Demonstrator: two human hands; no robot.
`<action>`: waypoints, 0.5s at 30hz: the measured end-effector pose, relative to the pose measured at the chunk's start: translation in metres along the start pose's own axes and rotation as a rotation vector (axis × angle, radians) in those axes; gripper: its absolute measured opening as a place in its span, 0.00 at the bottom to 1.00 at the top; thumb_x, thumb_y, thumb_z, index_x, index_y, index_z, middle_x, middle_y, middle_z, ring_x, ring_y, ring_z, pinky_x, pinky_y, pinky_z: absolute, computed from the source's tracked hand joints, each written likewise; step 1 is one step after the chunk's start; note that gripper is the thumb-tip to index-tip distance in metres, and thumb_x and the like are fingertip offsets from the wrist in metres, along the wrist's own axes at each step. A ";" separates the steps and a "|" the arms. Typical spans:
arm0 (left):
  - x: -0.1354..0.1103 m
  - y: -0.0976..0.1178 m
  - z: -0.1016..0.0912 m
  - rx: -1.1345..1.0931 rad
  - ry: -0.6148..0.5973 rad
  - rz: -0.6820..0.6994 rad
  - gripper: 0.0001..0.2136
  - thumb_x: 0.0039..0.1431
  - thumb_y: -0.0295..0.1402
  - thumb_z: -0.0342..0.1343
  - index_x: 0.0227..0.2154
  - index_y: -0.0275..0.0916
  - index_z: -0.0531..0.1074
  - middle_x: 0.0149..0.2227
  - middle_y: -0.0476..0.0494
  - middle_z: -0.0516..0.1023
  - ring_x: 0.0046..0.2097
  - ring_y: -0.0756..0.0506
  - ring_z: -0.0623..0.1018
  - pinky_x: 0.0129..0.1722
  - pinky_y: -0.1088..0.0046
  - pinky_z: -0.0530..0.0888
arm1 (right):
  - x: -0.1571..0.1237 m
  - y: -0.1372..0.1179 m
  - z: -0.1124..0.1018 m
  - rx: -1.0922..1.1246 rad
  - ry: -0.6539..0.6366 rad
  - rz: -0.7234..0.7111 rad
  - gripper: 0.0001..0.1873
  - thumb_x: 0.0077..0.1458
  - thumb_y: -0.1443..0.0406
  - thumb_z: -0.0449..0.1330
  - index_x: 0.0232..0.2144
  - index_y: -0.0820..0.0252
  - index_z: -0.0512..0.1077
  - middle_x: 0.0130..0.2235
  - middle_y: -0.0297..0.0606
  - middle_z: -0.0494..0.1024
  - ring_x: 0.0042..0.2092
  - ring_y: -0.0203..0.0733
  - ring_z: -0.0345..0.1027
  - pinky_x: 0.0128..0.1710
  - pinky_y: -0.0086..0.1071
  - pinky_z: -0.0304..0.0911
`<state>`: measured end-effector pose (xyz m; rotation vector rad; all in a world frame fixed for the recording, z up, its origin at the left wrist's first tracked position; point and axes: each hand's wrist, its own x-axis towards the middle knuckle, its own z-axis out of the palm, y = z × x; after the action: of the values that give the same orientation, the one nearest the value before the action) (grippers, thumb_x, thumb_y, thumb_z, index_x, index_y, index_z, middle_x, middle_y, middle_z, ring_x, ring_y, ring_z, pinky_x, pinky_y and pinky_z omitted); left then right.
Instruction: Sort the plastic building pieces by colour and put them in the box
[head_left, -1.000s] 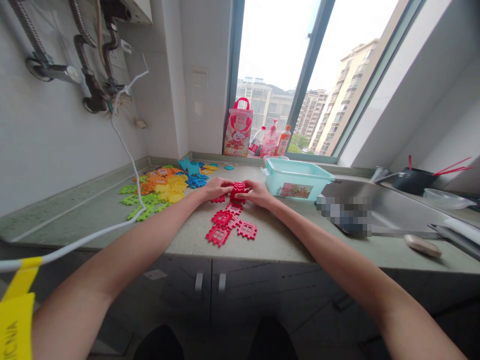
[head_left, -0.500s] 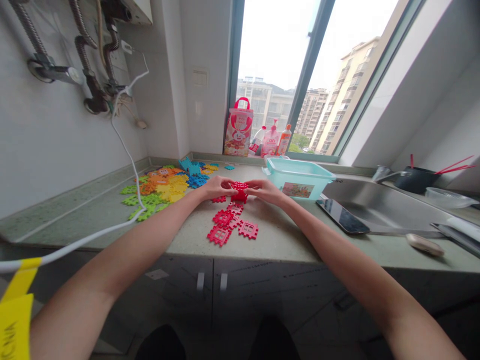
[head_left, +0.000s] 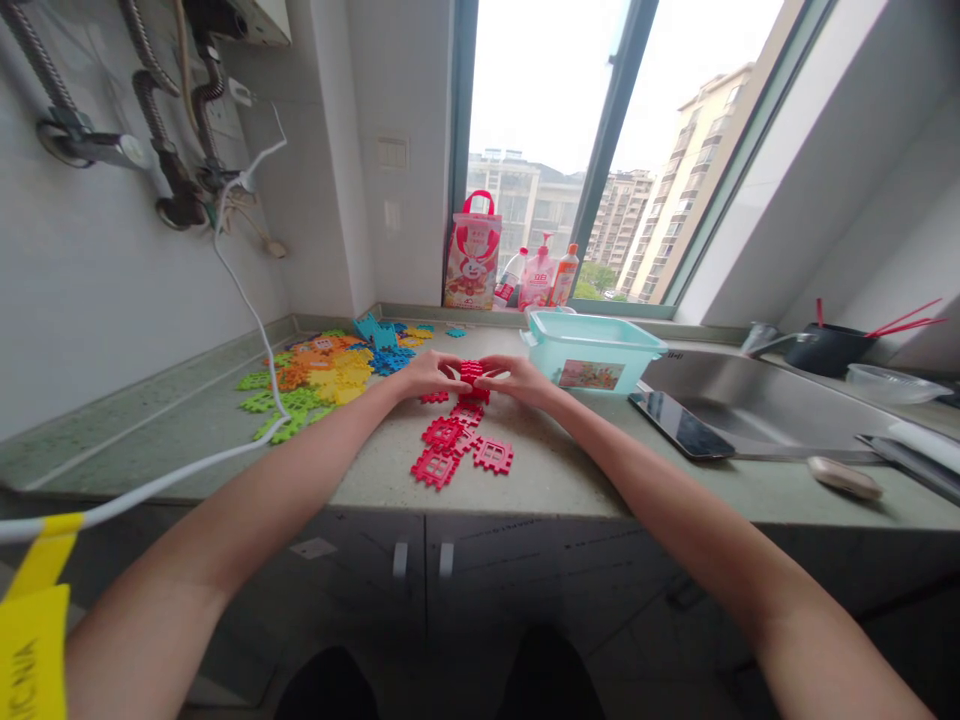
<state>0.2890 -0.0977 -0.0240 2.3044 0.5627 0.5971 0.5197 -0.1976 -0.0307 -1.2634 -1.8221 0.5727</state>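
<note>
Between my two hands is a stack of red interlocking plastic tiles (head_left: 472,372), gripped from both sides. My left hand (head_left: 435,375) is closed on its left side, thumb toward me. On the right side my right hand (head_left: 514,380) pinches the same stack. Several loose red tiles (head_left: 436,466) lie flat on the counter just below the hands, some overlapping; one red window-shaped tile (head_left: 493,456) sits a little apart to the right. A small red piece shows beneath my left hand. The fingers hide parts of the stack.
Green, orange, yellow and blue tiles (head_left: 337,378) are heaped at left. A white cable (head_left: 247,452) crosses the counter there. Right of my hands stand a turquoise tub (head_left: 540,352), a phone (head_left: 679,425) and the sink (head_left: 765,410). Bottles (head_left: 538,278) line the window.
The stack of red tiles has been tilted a little between both hands, showing its edges more. The whole view has shifted slightly. The loose red tiles stay where they lay.
</note>
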 end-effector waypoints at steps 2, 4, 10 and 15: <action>-0.001 0.003 0.003 -0.030 -0.019 0.040 0.31 0.50 0.51 0.72 0.52 0.36 0.82 0.43 0.40 0.86 0.41 0.43 0.81 0.38 0.71 0.75 | 0.000 0.000 0.000 0.000 0.005 0.006 0.26 0.50 0.53 0.76 0.48 0.59 0.82 0.46 0.44 0.86 0.46 0.48 0.80 0.48 0.39 0.76; -0.001 0.005 0.005 -0.057 -0.025 0.047 0.33 0.50 0.50 0.72 0.55 0.38 0.80 0.45 0.41 0.86 0.42 0.43 0.82 0.40 0.70 0.76 | 0.000 0.000 0.001 0.012 0.004 0.010 0.26 0.49 0.53 0.77 0.47 0.59 0.81 0.46 0.44 0.86 0.46 0.47 0.80 0.48 0.38 0.75; 0.000 0.006 0.006 -0.095 -0.041 0.023 0.33 0.49 0.50 0.74 0.54 0.36 0.81 0.45 0.38 0.86 0.44 0.40 0.83 0.43 0.66 0.78 | -0.004 -0.010 -0.009 -0.083 0.054 -0.001 0.29 0.50 0.53 0.76 0.51 0.59 0.78 0.49 0.46 0.84 0.45 0.46 0.79 0.43 0.36 0.74; 0.000 0.006 0.007 -0.149 -0.012 0.006 0.33 0.45 0.48 0.76 0.52 0.33 0.82 0.43 0.37 0.86 0.45 0.38 0.83 0.45 0.63 0.78 | -0.029 -0.067 -0.031 -0.329 -0.247 -0.033 0.24 0.55 0.43 0.70 0.37 0.58 0.82 0.36 0.38 0.84 0.36 0.42 0.75 0.34 0.32 0.66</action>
<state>0.2937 -0.1052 -0.0244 2.1686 0.4889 0.6065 0.5139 -0.2529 0.0256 -1.4237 -2.2075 0.4370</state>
